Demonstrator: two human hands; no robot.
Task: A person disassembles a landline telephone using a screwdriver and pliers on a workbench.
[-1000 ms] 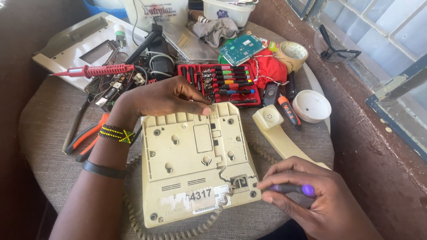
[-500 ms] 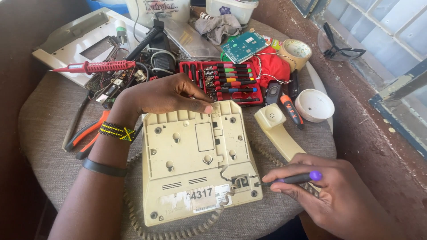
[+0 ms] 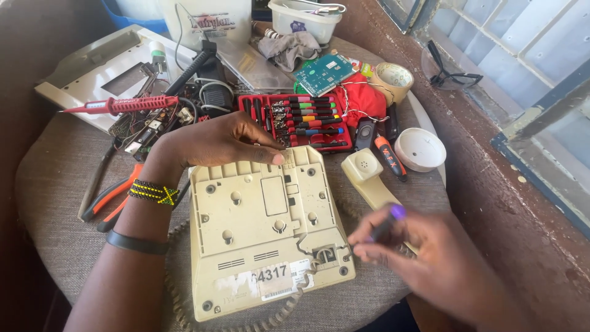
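Observation:
A cream telephone base (image 3: 264,227) lies upside down on the round cloth-covered table (image 3: 55,184). My left hand (image 3: 215,141) rests flat on its far edge, fingers pressing the top rim. My right hand (image 3: 430,258), blurred with motion, grips a small screwdriver with a purple cap (image 3: 387,222) just right of the base's near right corner. The cream handset (image 3: 367,178) lies beside the base, its coiled cord (image 3: 246,320) running under the near edge.
A red tray of screwdriver bits (image 3: 307,120) sits behind the base. Orange-handled pliers (image 3: 114,197) lie at left, a red probe (image 3: 123,106) over loose circuit parts, a green circuit board (image 3: 322,72), a tape roll (image 3: 393,80), a white round cap (image 3: 420,149), an orange-black screwdriver (image 3: 391,158).
My right hand with the purple-capped screwdriver has lifted and shifted right, away from the base's near right corner. The left hand stays on the far edge.

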